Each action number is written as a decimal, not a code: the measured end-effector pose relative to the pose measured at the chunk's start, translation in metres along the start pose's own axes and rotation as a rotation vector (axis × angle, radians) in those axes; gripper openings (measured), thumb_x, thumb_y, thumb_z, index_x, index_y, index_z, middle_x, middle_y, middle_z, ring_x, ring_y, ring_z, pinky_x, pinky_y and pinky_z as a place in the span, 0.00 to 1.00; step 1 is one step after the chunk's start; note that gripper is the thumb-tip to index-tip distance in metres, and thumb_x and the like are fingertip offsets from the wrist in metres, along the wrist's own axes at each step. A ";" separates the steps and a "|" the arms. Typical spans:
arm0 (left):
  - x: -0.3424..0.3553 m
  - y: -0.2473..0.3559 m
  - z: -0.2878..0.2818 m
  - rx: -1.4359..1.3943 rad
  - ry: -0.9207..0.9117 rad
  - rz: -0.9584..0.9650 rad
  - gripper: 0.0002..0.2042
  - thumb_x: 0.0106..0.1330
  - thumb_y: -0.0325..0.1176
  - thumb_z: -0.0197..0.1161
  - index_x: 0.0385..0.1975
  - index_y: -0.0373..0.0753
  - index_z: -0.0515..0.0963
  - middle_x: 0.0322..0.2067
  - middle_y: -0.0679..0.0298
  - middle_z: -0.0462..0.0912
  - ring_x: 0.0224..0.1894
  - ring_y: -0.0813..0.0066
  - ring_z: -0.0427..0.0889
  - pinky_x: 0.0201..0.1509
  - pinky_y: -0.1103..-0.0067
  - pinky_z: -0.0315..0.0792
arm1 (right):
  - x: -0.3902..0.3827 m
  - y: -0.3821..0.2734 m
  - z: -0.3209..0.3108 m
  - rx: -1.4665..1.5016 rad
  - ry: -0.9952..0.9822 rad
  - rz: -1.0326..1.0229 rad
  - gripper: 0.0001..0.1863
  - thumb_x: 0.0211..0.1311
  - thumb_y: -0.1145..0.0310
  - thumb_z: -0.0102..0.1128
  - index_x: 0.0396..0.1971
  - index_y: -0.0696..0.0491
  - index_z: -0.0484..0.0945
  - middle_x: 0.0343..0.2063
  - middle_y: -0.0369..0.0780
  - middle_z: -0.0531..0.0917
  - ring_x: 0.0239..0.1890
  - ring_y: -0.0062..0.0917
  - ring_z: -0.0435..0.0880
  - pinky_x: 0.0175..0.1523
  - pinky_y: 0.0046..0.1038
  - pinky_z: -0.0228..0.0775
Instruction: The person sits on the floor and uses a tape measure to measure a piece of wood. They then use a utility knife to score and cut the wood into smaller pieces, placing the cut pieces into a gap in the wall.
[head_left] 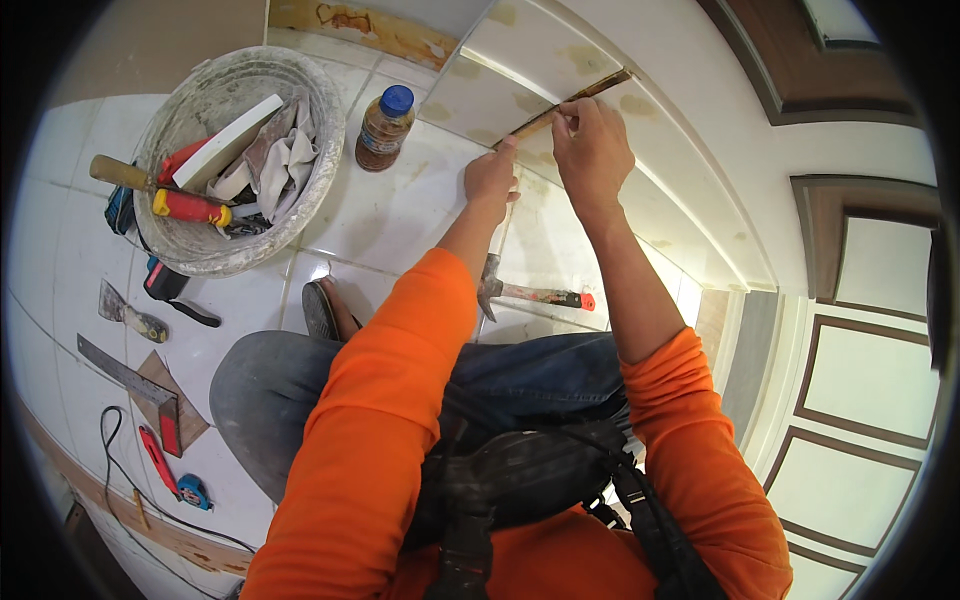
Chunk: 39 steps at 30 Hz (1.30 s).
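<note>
A narrow brown strip or gap crosses the pale, stained wall panels in front of me; I cannot tell whether it is a loose piece. My left hand is at its lower end, thumb and fingers closed together. Farther up, my right hand is curled with its fingertips pinched against the strip. Anything small inside either pinch is hidden. Below my hands, a hammer with a black and red grip lies on the white tiles. A bottle with a blue cap and brown contents stands left of my left hand.
A dusty bucket holds rags, a white piece and handled tools. Left of my knee lie a scraper, a try square, a red utility knife, a tape measure and a black cord. Brown-framed panels are at right.
</note>
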<state>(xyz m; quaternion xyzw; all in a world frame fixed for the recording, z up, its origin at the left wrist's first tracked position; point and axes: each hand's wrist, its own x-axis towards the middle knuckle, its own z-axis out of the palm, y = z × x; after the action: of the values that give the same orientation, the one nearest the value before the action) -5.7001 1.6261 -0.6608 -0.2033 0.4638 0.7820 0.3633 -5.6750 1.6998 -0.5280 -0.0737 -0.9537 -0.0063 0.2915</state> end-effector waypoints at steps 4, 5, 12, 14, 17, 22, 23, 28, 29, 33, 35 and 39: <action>-0.007 0.001 0.005 -0.104 0.002 -0.007 0.30 0.70 0.48 0.66 0.61 0.28 0.73 0.54 0.52 0.80 0.48 0.62 0.83 0.45 0.69 0.86 | 0.001 0.003 -0.002 -0.029 -0.002 -0.017 0.06 0.57 0.66 0.70 0.31 0.46 0.81 0.32 0.31 0.82 0.39 0.30 0.82 0.39 0.35 0.76; -0.004 -0.002 0.002 -0.136 -0.017 -0.006 0.28 0.71 0.45 0.65 0.60 0.27 0.73 0.54 0.52 0.80 0.49 0.61 0.83 0.46 0.68 0.86 | 0.001 0.003 -0.001 -0.022 0.012 -0.024 0.06 0.58 0.65 0.70 0.32 0.46 0.81 0.32 0.31 0.82 0.39 0.30 0.82 0.39 0.35 0.76; 0.003 -0.009 -0.009 -0.204 -0.052 -0.039 0.17 0.73 0.30 0.61 0.56 0.27 0.74 0.52 0.51 0.81 0.49 0.60 0.85 0.54 0.68 0.86 | 0.001 0.005 -0.004 -0.011 -0.014 -0.010 0.07 0.59 0.64 0.70 0.36 0.45 0.83 0.33 0.31 0.82 0.40 0.30 0.82 0.40 0.35 0.76; 0.003 -0.009 -0.010 -0.209 -0.043 -0.036 0.16 0.73 0.29 0.61 0.55 0.28 0.75 0.51 0.52 0.81 0.47 0.60 0.86 0.53 0.69 0.86 | 0.002 0.004 -0.005 -0.005 -0.045 -0.004 0.06 0.59 0.64 0.70 0.35 0.45 0.83 0.32 0.31 0.82 0.40 0.29 0.82 0.40 0.35 0.76; 0.001 -0.007 -0.012 -0.200 -0.043 -0.011 0.16 0.73 0.30 0.61 0.55 0.28 0.75 0.49 0.52 0.82 0.46 0.61 0.86 0.51 0.69 0.87 | 0.003 0.001 -0.012 0.050 -0.111 0.010 0.06 0.59 0.64 0.70 0.35 0.46 0.83 0.32 0.32 0.82 0.41 0.29 0.83 0.41 0.35 0.77; -0.006 -0.002 -0.019 -0.176 -0.007 -0.059 0.16 0.74 0.34 0.58 0.55 0.29 0.75 0.50 0.53 0.83 0.46 0.61 0.86 0.47 0.69 0.86 | -0.006 0.004 -0.030 0.188 -0.201 0.088 0.08 0.60 0.65 0.70 0.38 0.47 0.84 0.34 0.34 0.84 0.38 0.27 0.83 0.42 0.32 0.76; -0.007 -0.002 -0.022 -0.174 -0.002 -0.085 0.17 0.74 0.34 0.57 0.55 0.30 0.75 0.50 0.53 0.83 0.45 0.61 0.87 0.47 0.69 0.86 | -0.010 0.010 -0.039 0.278 -0.223 0.145 0.09 0.60 0.64 0.70 0.38 0.48 0.84 0.34 0.35 0.85 0.37 0.26 0.84 0.42 0.31 0.76; -0.029 0.004 -0.044 -0.142 -0.161 -0.081 0.17 0.75 0.35 0.53 0.56 0.30 0.75 0.50 0.53 0.83 0.45 0.62 0.86 0.50 0.68 0.85 | -0.035 0.035 -0.091 0.687 -0.210 0.552 0.12 0.64 0.65 0.70 0.42 0.55 0.82 0.34 0.37 0.86 0.36 0.19 0.83 0.40 0.27 0.76; -0.043 0.009 -0.038 -0.103 -0.248 -0.011 0.17 0.76 0.35 0.54 0.58 0.30 0.73 0.53 0.53 0.82 0.49 0.64 0.84 0.54 0.69 0.83 | -0.045 0.041 -0.102 0.819 -0.177 0.649 0.12 0.64 0.66 0.70 0.42 0.56 0.82 0.33 0.36 0.85 0.36 0.18 0.82 0.40 0.26 0.76; -0.106 0.046 -0.018 0.060 -0.533 0.081 0.19 0.76 0.34 0.58 0.60 0.29 0.71 0.56 0.54 0.80 0.53 0.62 0.82 0.61 0.70 0.79 | -0.092 0.050 -0.125 1.158 -0.034 0.804 0.10 0.65 0.71 0.69 0.41 0.58 0.80 0.32 0.34 0.83 0.35 0.16 0.81 0.38 0.22 0.75; -0.144 0.064 -0.015 0.043 -0.527 0.088 0.18 0.76 0.33 0.59 0.59 0.29 0.71 0.55 0.54 0.80 0.53 0.62 0.82 0.62 0.70 0.79 | -0.118 0.053 -0.125 1.105 -0.067 0.678 0.06 0.64 0.75 0.68 0.39 0.56 0.80 0.31 0.34 0.83 0.33 0.15 0.80 0.38 0.21 0.75; -0.201 0.088 -0.037 0.169 -0.335 0.155 0.19 0.75 0.35 0.62 0.59 0.30 0.73 0.54 0.54 0.80 0.53 0.62 0.83 0.61 0.71 0.79 | -0.142 0.017 -0.135 0.876 -0.262 0.505 0.06 0.60 0.75 0.69 0.35 0.54 0.81 0.30 0.35 0.84 0.31 0.16 0.81 0.35 0.21 0.74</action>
<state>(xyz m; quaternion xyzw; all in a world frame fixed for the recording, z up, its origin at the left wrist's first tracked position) -5.6367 1.4907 -0.4963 -0.0028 0.4750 0.7888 0.3901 -5.4810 1.6897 -0.4960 -0.1725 -0.8479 0.4731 0.1655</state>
